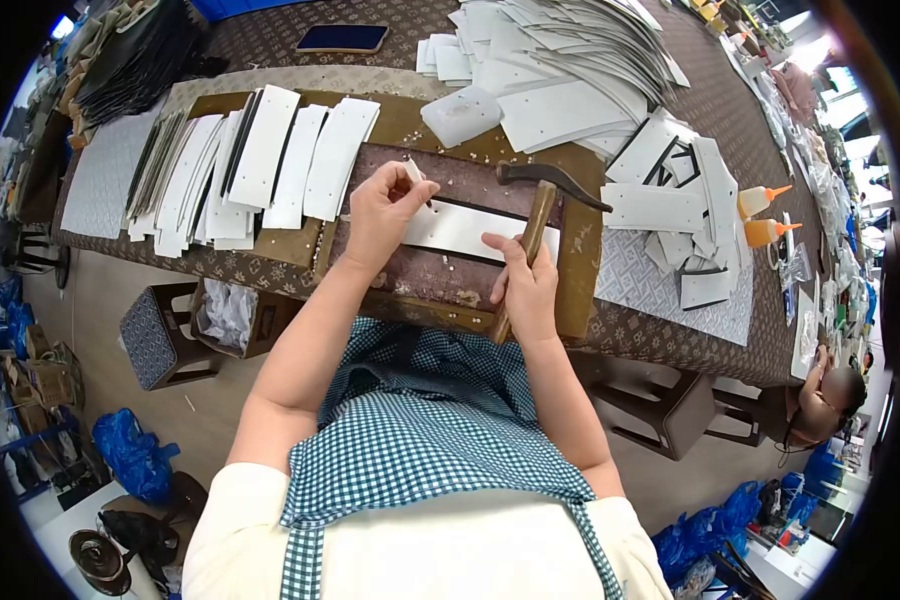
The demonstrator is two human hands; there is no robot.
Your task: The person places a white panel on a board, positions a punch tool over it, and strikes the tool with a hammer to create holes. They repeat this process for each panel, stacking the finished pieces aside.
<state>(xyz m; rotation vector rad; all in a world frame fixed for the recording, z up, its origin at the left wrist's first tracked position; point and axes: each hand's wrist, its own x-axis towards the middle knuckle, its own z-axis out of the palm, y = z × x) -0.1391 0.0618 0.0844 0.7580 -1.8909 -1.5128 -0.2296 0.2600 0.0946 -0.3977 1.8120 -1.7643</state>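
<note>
A white strip (460,228) with small holes, dark along its edges, lies on the reddish-brown block (425,275) in front of me. My left hand (378,215) is over the strip's left end, thumb and fingers pinched on a small pale piece (414,172). In my right hand (526,283) is the wooden handle of a hammer (542,205); its dark, curved head points away from me. The index finger of that hand reaches onto the strip. Tiny white bits are scattered over the block.
White and dark strips (267,150) stand in rows at left. White sheets (580,105) are heaped at the back beside a pale block (461,115). A phone (342,39) lies at the back. Orange-tipped bottles (765,232) are at right; a person (828,400) sits beyond.
</note>
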